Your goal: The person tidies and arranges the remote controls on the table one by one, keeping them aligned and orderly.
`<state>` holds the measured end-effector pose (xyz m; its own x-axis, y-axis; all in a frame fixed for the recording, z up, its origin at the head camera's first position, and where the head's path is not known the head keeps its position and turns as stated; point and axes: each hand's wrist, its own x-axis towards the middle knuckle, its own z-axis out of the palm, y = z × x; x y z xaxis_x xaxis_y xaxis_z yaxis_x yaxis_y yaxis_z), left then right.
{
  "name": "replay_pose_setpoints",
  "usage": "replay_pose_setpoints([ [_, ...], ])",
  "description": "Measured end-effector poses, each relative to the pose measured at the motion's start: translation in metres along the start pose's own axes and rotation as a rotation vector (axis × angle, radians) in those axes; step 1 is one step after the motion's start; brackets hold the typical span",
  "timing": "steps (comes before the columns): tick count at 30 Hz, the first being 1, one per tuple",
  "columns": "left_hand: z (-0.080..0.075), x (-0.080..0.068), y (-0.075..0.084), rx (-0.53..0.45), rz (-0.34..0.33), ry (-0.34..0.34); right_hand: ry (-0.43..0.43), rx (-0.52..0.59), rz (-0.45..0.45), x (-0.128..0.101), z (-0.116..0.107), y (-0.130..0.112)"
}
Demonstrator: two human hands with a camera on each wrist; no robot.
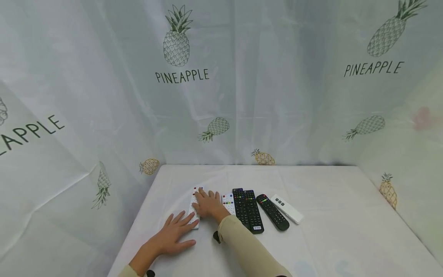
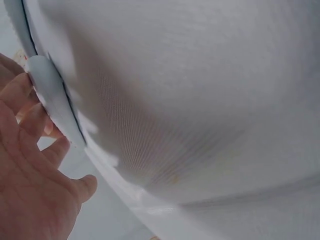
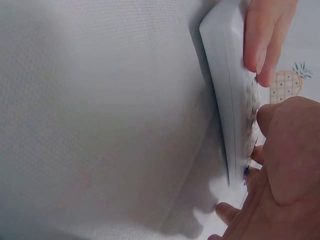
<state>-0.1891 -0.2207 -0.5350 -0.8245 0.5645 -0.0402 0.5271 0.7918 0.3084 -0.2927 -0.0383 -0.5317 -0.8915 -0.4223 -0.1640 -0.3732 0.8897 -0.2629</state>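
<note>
A white remote point(image 1: 196, 191) with coloured buttons lies on the white table point(image 1: 328, 215), left of a row of other remotes. My right hand point(image 1: 207, 204) lies over its middle, fingers and thumb curled round its sides. In the right wrist view, the remote point(image 3: 225, 75) shows edge-on with a fingertip point(image 3: 264, 35) over its button face. My left hand point(image 1: 174, 232) rests flat on the cloth, its straight fingers touching the remote's near end. The left wrist view has those fingers point(image 2: 30, 115) against the remote's end point(image 2: 55, 95).
To the right of the hands lie a small white remote point(image 1: 228, 202), two long black remotes point(image 1: 247, 209), a shorter black remote point(image 1: 273, 212) and a slim white remote point(image 1: 286, 209). A pineapple-print curtain point(image 1: 242, 96) closes in the table at the back and both sides.
</note>
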Motion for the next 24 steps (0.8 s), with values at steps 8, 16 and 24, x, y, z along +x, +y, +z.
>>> replay_pose_setpoints([
  [8,-0.0007,0.0009,0.0011,-0.007,-0.012,-0.008,-0.003,0.0,-0.011,-0.0008,0.0023,0.0006],
  [16,0.0019,0.0027,0.0003,0.007,0.002,0.031,0.012,-0.026,-0.012,-0.002,-0.0018,-0.0015],
  [24,-0.0013,0.0058,-0.0007,0.036,-0.025,0.023,0.024,-0.038,-0.027,-0.0014,-0.0019,-0.0002],
])
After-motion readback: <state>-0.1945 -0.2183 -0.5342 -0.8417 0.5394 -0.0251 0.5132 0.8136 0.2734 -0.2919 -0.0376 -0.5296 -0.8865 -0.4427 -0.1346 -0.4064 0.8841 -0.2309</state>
